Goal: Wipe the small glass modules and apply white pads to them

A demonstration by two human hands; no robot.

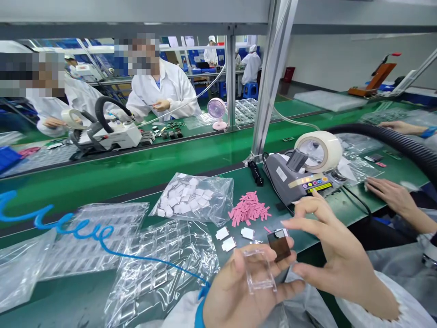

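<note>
My left hand (239, 291), with a blue wrist strap, holds a small clear plastic frame (259, 272) in its palm. A dark brown square piece (280, 246) sits at its fingertips. Beside it is my right hand (334, 255), raised with its fingers apart and nothing visible between them. Beyond the hands lie several small white square pieces (228, 244) and a pile of pink strips (248, 208). A clear bag of white pieces (187, 199) rests behind them.
Clear trays in plastic (164, 269) lie at the left under a coiled blue cord (143, 258). A grey device (287, 182) with a tape roll (336, 152) stands right. A co-worker's hand (392, 196) is at the right; people sit across.
</note>
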